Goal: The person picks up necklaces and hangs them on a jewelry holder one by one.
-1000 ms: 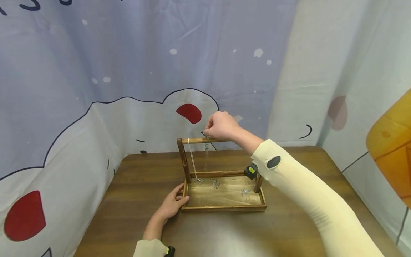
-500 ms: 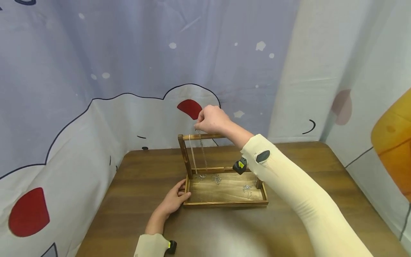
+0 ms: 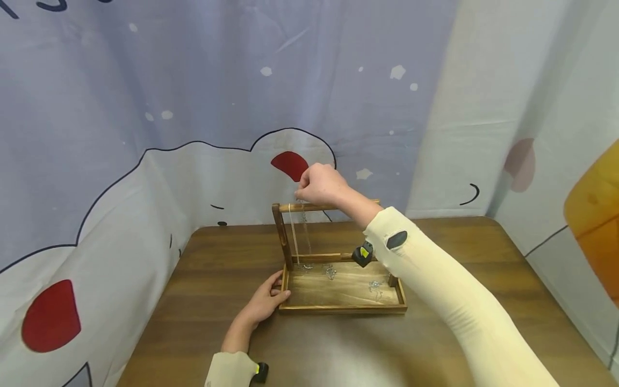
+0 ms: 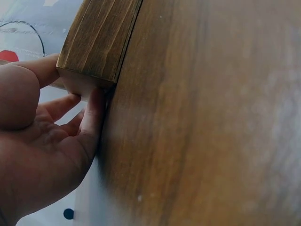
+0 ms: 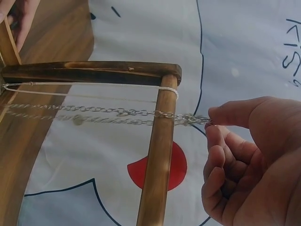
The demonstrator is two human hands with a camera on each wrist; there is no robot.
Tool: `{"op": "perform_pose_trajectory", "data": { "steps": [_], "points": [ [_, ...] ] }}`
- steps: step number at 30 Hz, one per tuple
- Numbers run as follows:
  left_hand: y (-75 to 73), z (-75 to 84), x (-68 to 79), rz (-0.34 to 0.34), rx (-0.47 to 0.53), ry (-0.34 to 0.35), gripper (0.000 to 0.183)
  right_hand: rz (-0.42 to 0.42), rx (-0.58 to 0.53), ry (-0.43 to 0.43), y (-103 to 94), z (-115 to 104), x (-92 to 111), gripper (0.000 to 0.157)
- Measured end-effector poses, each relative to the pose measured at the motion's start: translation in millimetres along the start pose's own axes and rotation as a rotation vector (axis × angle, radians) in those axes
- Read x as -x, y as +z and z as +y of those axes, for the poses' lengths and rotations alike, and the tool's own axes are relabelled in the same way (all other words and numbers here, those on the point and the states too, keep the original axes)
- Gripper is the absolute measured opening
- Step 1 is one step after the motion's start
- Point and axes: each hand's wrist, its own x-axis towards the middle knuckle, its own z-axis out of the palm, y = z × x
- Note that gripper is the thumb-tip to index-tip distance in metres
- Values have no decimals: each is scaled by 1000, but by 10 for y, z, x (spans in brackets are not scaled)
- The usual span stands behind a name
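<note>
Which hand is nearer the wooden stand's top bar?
Right. The right hand is just above the top bar, pinching a silver chain; the left hand is well below it, holding the tray at its left end.

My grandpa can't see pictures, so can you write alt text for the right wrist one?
A right hand pinches a silver chain by a wooden bar. A white cord loops round the bar near one end; the left hand shows top left.

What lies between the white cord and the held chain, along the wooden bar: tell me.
Nothing but a bare stretch of the wooden bar, between the white cord and the held chain; the right wrist view shows it.
</note>
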Motion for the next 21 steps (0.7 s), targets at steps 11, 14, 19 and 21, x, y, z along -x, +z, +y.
{"op": "perform_pose_trajectory", "data": {
  "steps": [11, 14, 19, 21],
  "points": [
    [19, 39, 17, 16, 11, -22, 71, -12, -33, -40, 60, 44, 30, 60],
    [-2, -6, 17, -10, -10, 35, 74, -25, -51, -72, 60, 90, 73, 58],
    [-30, -91, -22, -49, -12, 68, 82, -48, -100, -79, 73, 156, 187, 38],
    [-38, -135, -71, -50, -8, 67, 83, -58, -117, -77, 78, 153, 234, 28]
  ]
}}
